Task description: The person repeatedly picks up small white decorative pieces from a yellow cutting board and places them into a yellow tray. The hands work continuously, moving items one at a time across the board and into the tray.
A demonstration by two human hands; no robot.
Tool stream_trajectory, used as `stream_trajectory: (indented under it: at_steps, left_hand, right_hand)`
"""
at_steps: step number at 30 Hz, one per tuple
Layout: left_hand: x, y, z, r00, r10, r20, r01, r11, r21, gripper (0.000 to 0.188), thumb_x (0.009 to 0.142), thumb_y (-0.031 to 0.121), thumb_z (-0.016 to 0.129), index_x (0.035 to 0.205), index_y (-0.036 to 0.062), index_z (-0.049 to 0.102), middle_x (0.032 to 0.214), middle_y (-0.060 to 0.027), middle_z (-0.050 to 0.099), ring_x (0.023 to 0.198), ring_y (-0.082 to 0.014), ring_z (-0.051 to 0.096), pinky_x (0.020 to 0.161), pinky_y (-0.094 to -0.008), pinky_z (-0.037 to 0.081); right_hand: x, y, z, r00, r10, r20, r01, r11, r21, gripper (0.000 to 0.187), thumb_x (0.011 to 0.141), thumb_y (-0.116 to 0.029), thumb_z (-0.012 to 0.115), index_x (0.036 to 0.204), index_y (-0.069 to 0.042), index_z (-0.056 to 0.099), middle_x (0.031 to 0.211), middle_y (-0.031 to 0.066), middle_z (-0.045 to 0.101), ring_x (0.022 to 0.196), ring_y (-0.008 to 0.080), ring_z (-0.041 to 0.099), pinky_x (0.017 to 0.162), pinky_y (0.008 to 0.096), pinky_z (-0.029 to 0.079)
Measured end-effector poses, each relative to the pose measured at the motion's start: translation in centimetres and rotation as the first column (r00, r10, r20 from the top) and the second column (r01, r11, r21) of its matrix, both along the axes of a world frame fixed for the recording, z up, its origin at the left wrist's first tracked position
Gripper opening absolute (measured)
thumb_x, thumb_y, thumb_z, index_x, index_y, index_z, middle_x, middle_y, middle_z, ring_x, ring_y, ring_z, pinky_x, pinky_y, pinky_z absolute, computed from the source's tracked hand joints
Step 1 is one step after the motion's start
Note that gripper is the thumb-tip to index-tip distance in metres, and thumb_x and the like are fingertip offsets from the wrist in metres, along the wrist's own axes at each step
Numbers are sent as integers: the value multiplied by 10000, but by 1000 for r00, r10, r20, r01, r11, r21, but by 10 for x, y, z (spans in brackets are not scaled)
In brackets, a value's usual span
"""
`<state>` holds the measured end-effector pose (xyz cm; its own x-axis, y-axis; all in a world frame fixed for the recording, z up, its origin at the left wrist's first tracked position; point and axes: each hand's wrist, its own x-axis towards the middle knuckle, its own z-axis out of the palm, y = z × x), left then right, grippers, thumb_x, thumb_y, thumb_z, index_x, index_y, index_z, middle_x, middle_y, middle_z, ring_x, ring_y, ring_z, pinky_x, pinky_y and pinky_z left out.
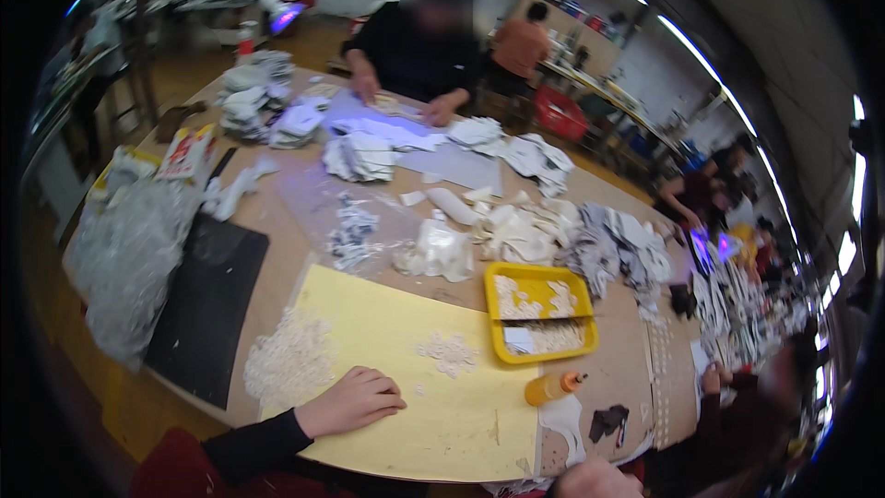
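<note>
My left hand (353, 401) rests palm down on a yellow sheet (442, 443), its fingers loosely bent and nothing visible in them. Beyond its wrist spreads a large heap of small pale flat pieces (290, 352). A smaller cluster of the same pieces (449, 353) lies ahead of the fingertips, with a few single ones between. At the lower edge, my right hand (597, 480) shows only in part; its fingers are hidden. Above it stand an orange bottle with a dark tip (553, 387) and a white flat cutout (563, 424).
A yellow divided tray (590, 332) holds pale pieces. Fabric stacks (359, 157) and cream scraps (525, 231) cover the far side, where a co-worker (415, 46) handles pieces. On the left lie a black mat (207, 304) and a plastic bag (129, 258).
</note>
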<state>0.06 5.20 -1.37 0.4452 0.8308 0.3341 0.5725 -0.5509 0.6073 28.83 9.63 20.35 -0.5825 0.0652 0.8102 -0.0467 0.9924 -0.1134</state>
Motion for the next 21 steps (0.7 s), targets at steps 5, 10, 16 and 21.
stream_trajectory:
  at_steps: [5,10,16,21]
  left_hand:
    - [-5,-8,-1,997,9,-74,-10,1000,-13,147,1002,230,664,1114,160,729,1135,2,648,1122,-197,602,1013,-374,427]
    - [2,-7,-6,1000,26,-6,-26,999,29,122,994,226,660,1070,150,718,1093,1,634,1097,-200,598,1003,-379,433]
    - [1,-8,-9,998,33,-47,-32,999,34,136,996,228,661,1087,152,727,1106,-3,649,1095,-213,609,998,-388,450]
    - [1,-7,-7,998,25,-51,-23,999,48,140,992,226,661,1087,150,728,1106,-9,649,1099,-215,609,997,-387,451]
  right_hand:
    - [3,-8,40,997,20,-74,-12,994,108,391,841,-156,808,1208,-48,729,1020,86,726,776,190,679,661,327,515]
    - [4,-13,53,997,-17,-77,27,990,137,372,847,-174,810,1190,-49,735,988,77,717,759,183,673,650,319,512]
    - [5,-22,66,996,-48,-76,60,986,155,353,855,-196,812,1169,-50,743,949,66,707,739,174,667,637,309,509]
    - [5,-33,78,993,-92,-68,102,978,180,338,862,-215,814,1151,-51,748,916,57,699,722,167,661,626,302,506]
